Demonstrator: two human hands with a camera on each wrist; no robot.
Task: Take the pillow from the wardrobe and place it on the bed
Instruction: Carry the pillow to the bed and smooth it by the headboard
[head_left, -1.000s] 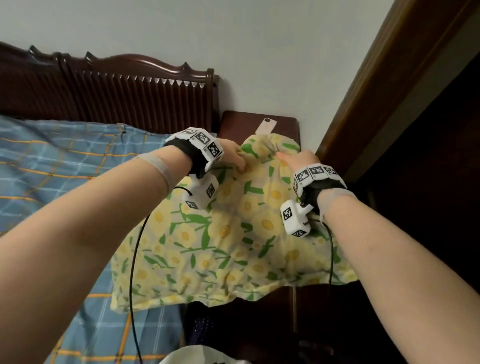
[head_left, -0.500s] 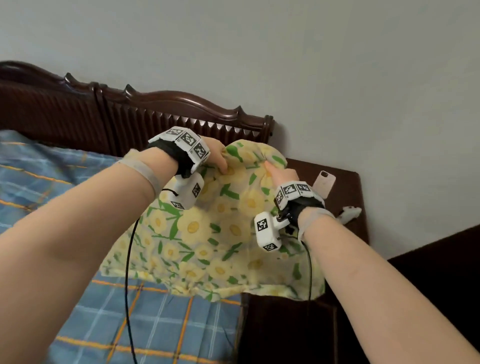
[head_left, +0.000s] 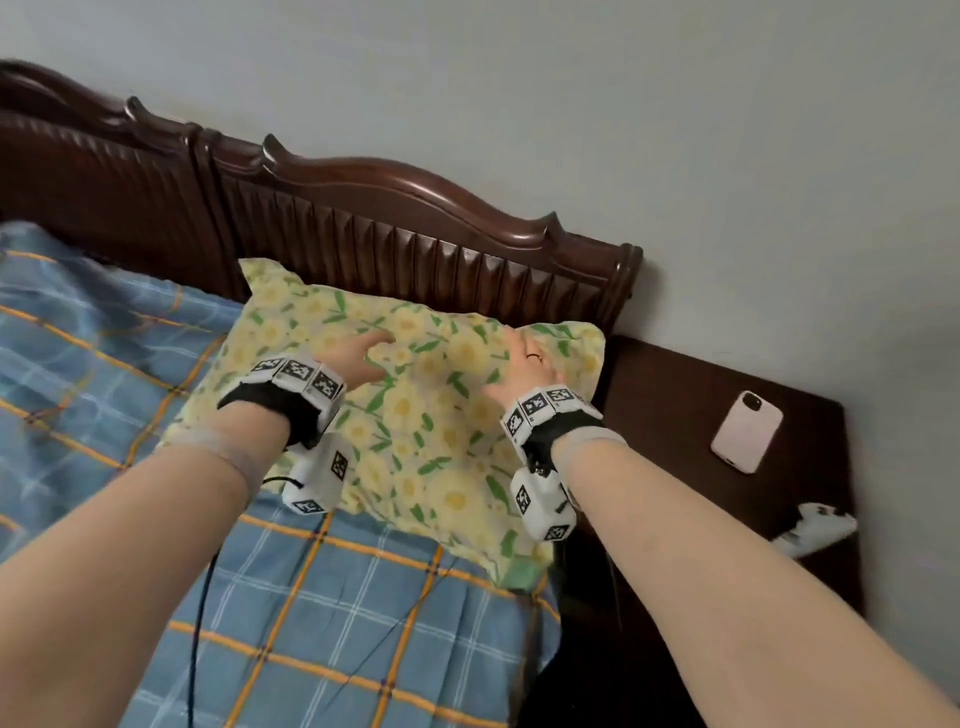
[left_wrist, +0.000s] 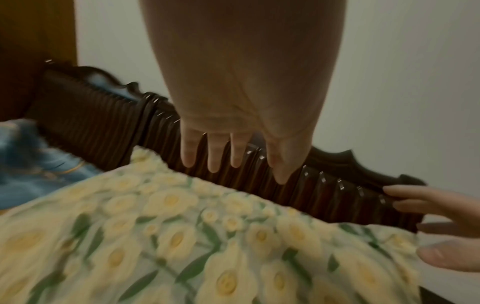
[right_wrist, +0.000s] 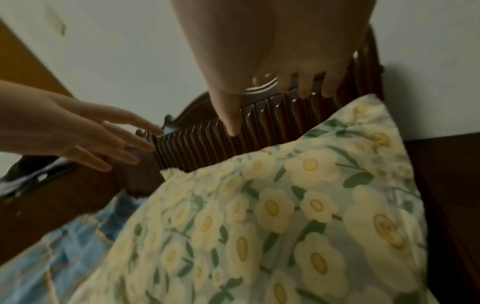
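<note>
The pillow (head_left: 415, 410), yellow with white flowers and green leaves, lies flat on the blue plaid bed (head_left: 322, 623), its far edge against the dark wooden headboard (head_left: 426, 234). My left hand (head_left: 358, 353) hovers just above the pillow's middle with fingers straight and spread. My right hand (head_left: 524, 364), a ring on one finger, is over the pillow's right part, fingers also straight. In the left wrist view my left hand (left_wrist: 233, 162) is clear of the pillow (left_wrist: 207, 246). In the right wrist view my right hand (right_wrist: 280, 98) is above the pillow (right_wrist: 285, 216). Neither hand holds anything.
A dark wooden nightstand (head_left: 675, 415) stands right of the bed, carrying a pink phone (head_left: 747, 430) and a small white object (head_left: 810, 535). A pale wall rises behind the headboard. Black cables (head_left: 202, 597) hang from my left wrist over the bedspread.
Both hands carried the pillow left from over the nightstand, laid it on the bed against the headboard, and let go. Their fingers have straightened above it.
</note>
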